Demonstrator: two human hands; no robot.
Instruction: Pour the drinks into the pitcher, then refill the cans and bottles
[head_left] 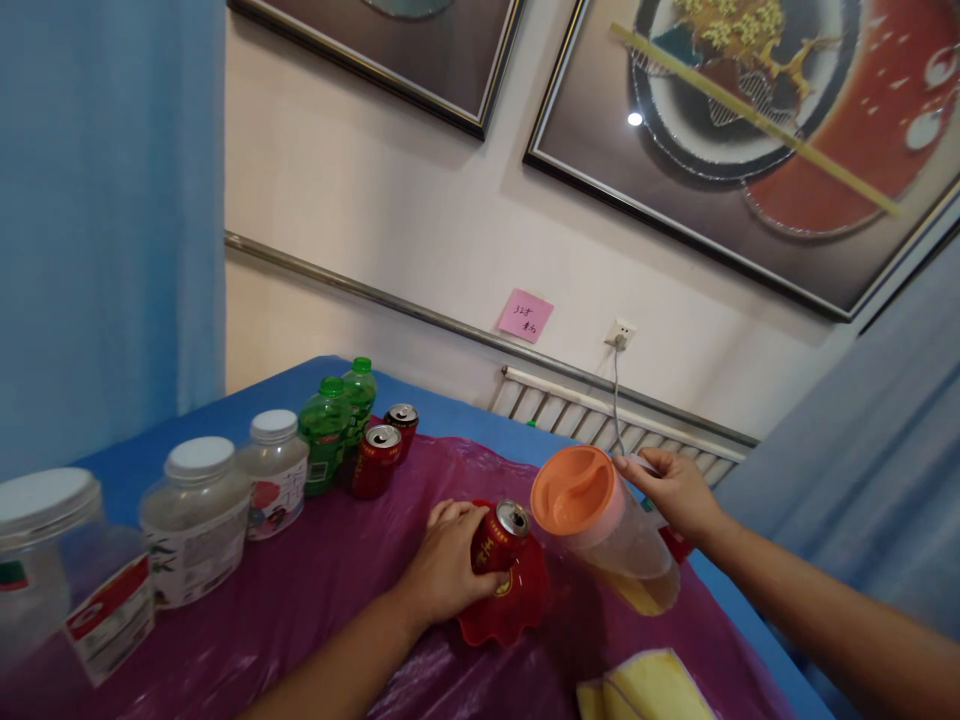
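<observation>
My left hand (442,560) is wrapped round a red drink can (499,540) with an open top. The can stands on a red plate with a wavy rim (517,615). On the right, my right hand (671,490) grips the handle of a clear plastic pitcher (630,545) with an orange lid (574,490). The pitcher is tilted, its lid toward the can, and a little yellowish liquid (652,592) lies low inside it. Lid and can are close together but look apart. No stream of liquid shows between them.
Left of my hands stand clear jars with white lids (199,520), two green bottles (326,435) and two more cans (377,462). A folded yellow cloth (649,688) lies at the front on the purple plastic sheet (337,610). Behind the table is a radiator (551,405).
</observation>
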